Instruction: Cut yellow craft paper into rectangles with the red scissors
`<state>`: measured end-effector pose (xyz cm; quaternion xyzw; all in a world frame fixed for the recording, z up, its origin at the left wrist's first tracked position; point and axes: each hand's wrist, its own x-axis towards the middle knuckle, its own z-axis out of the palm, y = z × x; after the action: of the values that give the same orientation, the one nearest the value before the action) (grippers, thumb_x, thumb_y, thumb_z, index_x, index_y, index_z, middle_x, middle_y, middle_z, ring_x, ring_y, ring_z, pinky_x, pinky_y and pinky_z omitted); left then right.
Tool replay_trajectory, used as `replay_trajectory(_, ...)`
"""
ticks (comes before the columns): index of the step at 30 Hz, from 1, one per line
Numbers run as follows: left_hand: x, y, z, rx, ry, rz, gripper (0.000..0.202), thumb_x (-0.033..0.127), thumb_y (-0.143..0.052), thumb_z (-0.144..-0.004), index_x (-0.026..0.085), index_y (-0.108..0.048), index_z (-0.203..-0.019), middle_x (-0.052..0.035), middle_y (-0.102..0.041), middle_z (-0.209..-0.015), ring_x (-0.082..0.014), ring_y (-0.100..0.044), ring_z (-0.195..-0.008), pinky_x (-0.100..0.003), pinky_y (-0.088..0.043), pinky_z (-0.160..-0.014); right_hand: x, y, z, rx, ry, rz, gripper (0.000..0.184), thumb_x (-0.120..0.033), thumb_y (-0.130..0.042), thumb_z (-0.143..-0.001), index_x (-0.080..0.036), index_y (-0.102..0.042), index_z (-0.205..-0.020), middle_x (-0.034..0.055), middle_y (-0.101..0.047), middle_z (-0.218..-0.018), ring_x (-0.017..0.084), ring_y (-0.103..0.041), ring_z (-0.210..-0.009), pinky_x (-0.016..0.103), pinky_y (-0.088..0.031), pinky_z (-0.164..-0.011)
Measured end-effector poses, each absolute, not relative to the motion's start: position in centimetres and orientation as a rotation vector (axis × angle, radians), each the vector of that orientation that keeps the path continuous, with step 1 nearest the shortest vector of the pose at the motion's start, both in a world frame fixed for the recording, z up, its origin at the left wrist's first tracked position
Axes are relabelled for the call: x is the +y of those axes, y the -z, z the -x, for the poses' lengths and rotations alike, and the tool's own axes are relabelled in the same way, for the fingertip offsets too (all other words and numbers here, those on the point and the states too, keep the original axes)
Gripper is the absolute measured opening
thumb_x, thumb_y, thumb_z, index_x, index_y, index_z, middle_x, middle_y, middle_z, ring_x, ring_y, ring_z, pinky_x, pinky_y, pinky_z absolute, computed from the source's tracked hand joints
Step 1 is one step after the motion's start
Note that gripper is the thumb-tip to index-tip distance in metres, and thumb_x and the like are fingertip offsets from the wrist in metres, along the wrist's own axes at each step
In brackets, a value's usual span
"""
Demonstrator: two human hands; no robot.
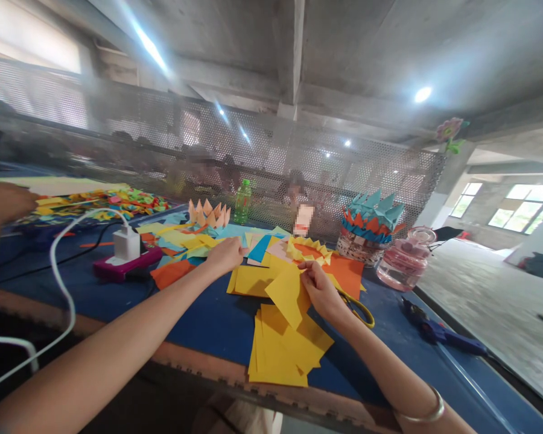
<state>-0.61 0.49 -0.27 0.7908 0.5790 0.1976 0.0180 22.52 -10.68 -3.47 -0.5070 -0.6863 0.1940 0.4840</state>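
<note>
Smooth blue tbl (199, 328) w/ flat yellow paper stack (276, 355) at 6 o'clock from thin 4-sided sheet (287, 292); spiky folded ring (294, 249) at 1. R hand (319, 284) at 3 pinches sheet; L hand (226, 254) at 10, curled, can't tell if gripping.

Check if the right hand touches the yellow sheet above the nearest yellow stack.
Touching. The head view shows the right hand pinching the yellow sheet near its upper right edge.
</note>
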Motion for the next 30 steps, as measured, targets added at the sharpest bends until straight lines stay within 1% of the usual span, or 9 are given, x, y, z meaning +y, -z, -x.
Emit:
replay_trajectory(2,0.3,0.0,0.7,1.841,-0.627,-2.445,0.031,0.039,-0.039,-0.085,0.018,-0.061,-0.082,-0.0123,-0.066,-0.093,-0.025,-0.06,-0.089,-0.029,-0.039,-0.067,-10.7,3.4,-22.5,-1.671,-0.468,1.243,0.018,-0.033,-0.039,-0.085,-0.021,-0.045,-0.098,-0.0066,-0.029,-0.061,0.012,-0.029,-0.051,0.023,-0.025,-0.048)
replay_trajectory(4,0.0,-0.2,0.7,1.854,-0.537,-2.436,0.032,0.042,-0.043,-0.083,0.018,-0.063,-0.078,-0.0116,-0.067,-0.09,-0.025,-0.06,-0.087,-0.029,-0.04,-0.067,-10.8,3.3,-22.4,-1.675,-0.473,1.251,0.018,-0.033,-0.039,-0.085,-0.021,-0.045,-0.097,-0.0065,-0.029,-0.061,0.012,-0.029,-0.051,0.023,-0.026,-0.048)
replay_trajectory(9,-0.8,-0.4,0.6,1.733,-0.29,-2.481,0.033,0.052,-0.055,-0.07,0.02,-0.065,-0.069,-0.0084,-0.068,-0.078,-0.0238,-0.061,-0.078,-0.026,-0.038,-0.06,-10.9,3.1,-22.3,-1.689,-0.482,1.251,0.019,-0.034,-0.038,-0.086,-0.02,-0.044,-0.098,-0.0063,-0.029,-0.061,0.013,-0.029,-0.052,0.024,-0.026,-0.048)
replay_trajectory(12,-1.0,-0.6,0.7,1.611,-0.243,-2.549,0.034,0.053,-0.062,-0.061,0.021,-0.066,-0.072,-0.0066,-0.068,-0.08,-0.0227,-0.061,-0.076,-0.025,-0.036,-0.057,-10.9,3.2,-22.4,-1.699,-0.479,1.253,0.02,-0.034,-0.038,-0.086,-0.021,-0.044,-0.099,-0.0064,-0.029,-0.061,0.013,-0.029,-0.051,0.025,-0.026,-0.049)
replay_trajectory(14,-1.0,-0.7,0.7,1.569,-0.204,-2.567,0.033,0.051,-0.063,-0.059,0.021,-0.065,-0.072,-0.0056,-0.068,-0.081,-0.0215,-0.06,-0.075,-0.024,-0.035,-0.055,-10.9,3.2,-22.5,-1.706,-0.485,1.26,0.019,-0.034,-0.038,-0.086,-0.021,-0.044,-0.099,-0.0066,-0.029,-0.06,0.013,-0.029,-0.051,0.025,-0.026,-0.048)
replay_trajectory(18,-1.0,-0.8,0.4,1.556,-0.229,-2.517,0.027,0.045,-0.064,-0.059,0.019,-0.063,-0.069,-0.0041,-0.066,-0.073,-0.0197,-0.058,-0.069,-0.024,-0.033,-0.053,-10.9,3.2,-22.6,-1.707,-0.483,1.251,0.018,-0.03,-0.039,-0.085,-0.021,-0.044,-0.099,-0.0066,-0.031,-0.06,0.013,-0.031,-0.051,0.024,-0.026,-0.049)
replay_trajectory(22,-0.9,-0.9,0.3,1.525,-0.454,-2.481,0.023,0.036,-0.064,-0.059,0.018,-0.065,-0.075,-0.0026,-0.065,-0.075,-0.0185,-0.058,-0.07,-0.024,-0.034,-0.055,-10.9,3.1,-22.6,-1.702,-0.458,1.252,0.018,-0.03,-0.04,-0.085,-0.02,-0.045,-0.099,-0.0063,-0.033,-0.061,0.012,-0.033,-0.053,0.024,-0.028,-0.05)
replay_trajectory(27,-1.0,-1.2,0.3,1.547,-0.61,-2.506,0.019,0.033,-0.057,-0.069,0.02,-0.069,-0.076,-0.0025,-0.066,-0.073,-0.0187,-0.059,-0.072,-0.025,-0.034,-0.057,-10.9,3.1,-22.6,-1.707,-0.45,1.276,0.02,-0.032,-0.039,-0.085,-0.02,-0.046,-0.099,-0.007,-0.029,-0.06,0.013,-0.03,-0.052,0.023,-0.025,-0.049)
replay_trajectory(30,-1.2,-1.1,0.3,1.581,-0.605,-2.51,0.023,0.034,-0.051,-0.076,0.021,-0.071,-0.072,-0.0037,-0.068,-0.073,-0.0203,-0.061,-0.075,-0.025,-0.034,-0.058,-10.9,3.1,-22.6,-1.714,-0.451,1.272,0.021,-0.033,-0.039,-0.085,-0.02,-0.046,-0.1,-0.0068,-0.029,-0.06,0.012,-0.03,-0.052,0.023,-0.025,-0.048)
